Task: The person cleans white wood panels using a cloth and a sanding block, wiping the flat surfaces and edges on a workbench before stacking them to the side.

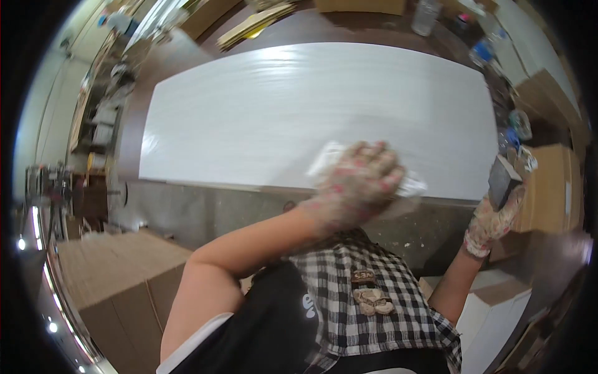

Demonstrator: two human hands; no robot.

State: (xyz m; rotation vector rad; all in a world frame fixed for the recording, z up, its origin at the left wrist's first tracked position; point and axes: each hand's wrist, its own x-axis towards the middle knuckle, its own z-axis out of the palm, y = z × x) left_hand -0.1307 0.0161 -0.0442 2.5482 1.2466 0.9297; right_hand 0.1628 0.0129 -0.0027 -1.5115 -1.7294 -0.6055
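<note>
A long white panel [249, 118] lies across the brown table. My left hand [358, 184], in a pale glove with reddish stains, is over its near edge, slightly smeared by motion. Under the curled fingers is a crumpled white wiping cloth [325, 159], sticking out on both sides of the hand and touching the panel. Off the panel's right end, my right hand [495, 218], gloved the same way, grips a dark grey block [502, 182] that looks like a sanding block. The fingers behind the block are partly hidden.
Behind the panel lie thin wooden strips [255, 26] and a clear plastic bottle [426, 17]. More bottles [486, 50] and a cardboard box [551, 187] stand at the right. A large brown carton stack [118, 280] is at the lower left, beside the grey floor [205, 209].
</note>
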